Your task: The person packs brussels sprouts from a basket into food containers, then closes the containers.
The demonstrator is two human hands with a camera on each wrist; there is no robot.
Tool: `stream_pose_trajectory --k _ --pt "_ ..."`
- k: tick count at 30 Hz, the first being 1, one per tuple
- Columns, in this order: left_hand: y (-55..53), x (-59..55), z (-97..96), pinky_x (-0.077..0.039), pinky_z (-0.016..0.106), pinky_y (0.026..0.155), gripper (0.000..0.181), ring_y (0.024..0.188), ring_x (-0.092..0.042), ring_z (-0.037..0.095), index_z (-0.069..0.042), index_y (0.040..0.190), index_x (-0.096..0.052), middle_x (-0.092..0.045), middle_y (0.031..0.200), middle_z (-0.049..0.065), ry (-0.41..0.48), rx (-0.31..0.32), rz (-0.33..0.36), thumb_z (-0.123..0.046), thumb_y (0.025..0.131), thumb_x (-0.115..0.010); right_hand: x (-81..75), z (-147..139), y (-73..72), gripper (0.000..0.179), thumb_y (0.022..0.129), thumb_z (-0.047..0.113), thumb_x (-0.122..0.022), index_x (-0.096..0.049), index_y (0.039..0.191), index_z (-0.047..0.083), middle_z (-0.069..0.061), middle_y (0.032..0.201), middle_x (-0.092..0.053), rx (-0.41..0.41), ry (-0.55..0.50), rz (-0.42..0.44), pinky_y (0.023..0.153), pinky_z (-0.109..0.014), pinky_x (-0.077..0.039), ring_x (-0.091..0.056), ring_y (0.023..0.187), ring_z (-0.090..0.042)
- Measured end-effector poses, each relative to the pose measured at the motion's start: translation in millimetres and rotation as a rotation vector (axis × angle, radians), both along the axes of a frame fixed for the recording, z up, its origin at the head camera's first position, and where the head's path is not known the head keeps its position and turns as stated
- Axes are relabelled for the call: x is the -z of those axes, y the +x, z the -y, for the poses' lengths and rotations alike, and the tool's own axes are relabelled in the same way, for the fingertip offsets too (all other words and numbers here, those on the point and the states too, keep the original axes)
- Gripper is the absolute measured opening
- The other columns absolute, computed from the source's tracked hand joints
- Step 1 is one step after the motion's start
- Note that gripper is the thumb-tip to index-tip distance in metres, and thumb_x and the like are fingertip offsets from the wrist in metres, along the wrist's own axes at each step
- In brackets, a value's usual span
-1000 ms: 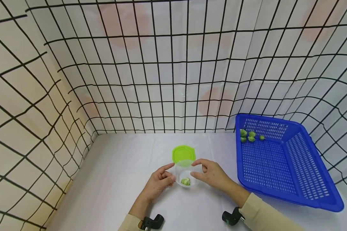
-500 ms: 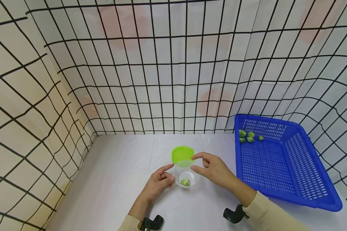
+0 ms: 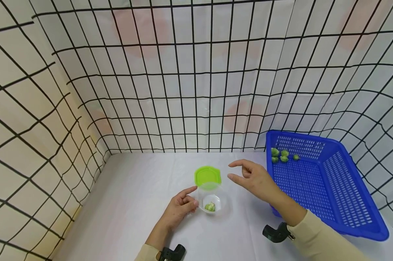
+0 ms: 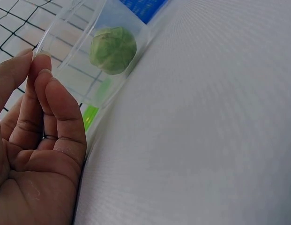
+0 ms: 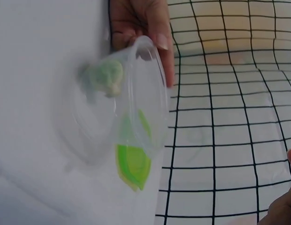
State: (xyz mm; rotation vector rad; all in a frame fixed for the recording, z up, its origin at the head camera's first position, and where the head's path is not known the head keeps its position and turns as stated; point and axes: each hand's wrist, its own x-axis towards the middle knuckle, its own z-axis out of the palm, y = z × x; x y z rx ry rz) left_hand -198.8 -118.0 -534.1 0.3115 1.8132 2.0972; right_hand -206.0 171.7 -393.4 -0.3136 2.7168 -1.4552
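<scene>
A clear round plastic container (image 3: 220, 197) stands on the white table with pale green Brussels sprouts (image 3: 210, 206) at its bottom. My left hand (image 3: 180, 207) holds it at the left side, thumb and index finger at its rim; the left wrist view shows a sprout (image 4: 113, 50) through the clear wall. Just behind the container lies its bright green lid (image 3: 207, 175), partly overlapped by the rim. My right hand (image 3: 256, 179) is raised between container and blue basket, thumb and index finger spread apart with nothing between them.
A blue plastic basket (image 3: 363, 203) stands at the right, with several Brussels sprouts (image 3: 275, 152) in its far left corner. Black wire grid (image 3: 211, 98) walls rise behind the table and along both sides.
My right hand has moved away from the container's rim, up and to the right towards the basket. My left hand and the container have stayed in place.
</scene>
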Motion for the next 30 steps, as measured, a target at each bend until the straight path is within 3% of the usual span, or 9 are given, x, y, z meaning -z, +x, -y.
stream_pose_trajectory --k 10,19,24,30 --pt "0.1 0.4 0.6 -0.052 0.018 0.073 0.065 0.078 -0.060 0.004 0.001 0.153 -0.041 -0.066 0.087 -0.011 0.010 -0.005 0.011 -0.006 0.095 -0.070 -14.2 -32.2 -17.3 0.044 0.093 0.040 -0.076 -0.067 0.127 0.014 0.004 0.069 -0.027 0.058 0.024 -0.063 0.047 -0.029 -0.027 -0.029 0.057 -0.010" --pt "-0.7 1.6 -0.1 -0.052 0.018 0.073 0.066 0.078 -0.060 0.004 0.001 0.153 -0.041 -0.066 0.087 -0.011 0.024 -0.002 0.016 -0.006 0.095 -0.071 -20.2 -69.7 -37.8 0.055 0.093 0.053 -0.071 -0.062 0.133 0.017 0.006 0.071 -0.028 0.119 0.053 -0.029 0.047 -0.031 -0.031 -0.028 0.055 -0.009" --pt "-1.3 2.4 0.4 -0.052 0.019 0.073 0.065 0.078 -0.060 0.004 0.001 0.153 -0.041 -0.066 0.088 -0.011 0.025 -0.001 0.011 -0.006 0.095 -0.070 -16.4 -92.5 -51.3 0.056 0.096 0.055 -0.066 -0.062 0.133 0.015 0.006 0.070 -0.031 0.167 0.104 -0.060 0.049 -0.032 -0.034 -0.032 0.055 -0.010" --pt "-0.5 2.1 0.7 -0.052 0.018 0.073 0.065 0.078 -0.060 0.003 0.000 0.153 -0.042 -0.067 0.088 -0.011 0.014 -0.007 0.015 -0.006 0.095 -0.070 -0.5 -118.2 -68.4 0.058 0.099 0.058 -0.059 -0.060 0.135 0.012 0.004 0.070 -0.036 0.208 0.177 -0.074 0.045 -0.032 -0.033 -0.034 0.053 -0.012"
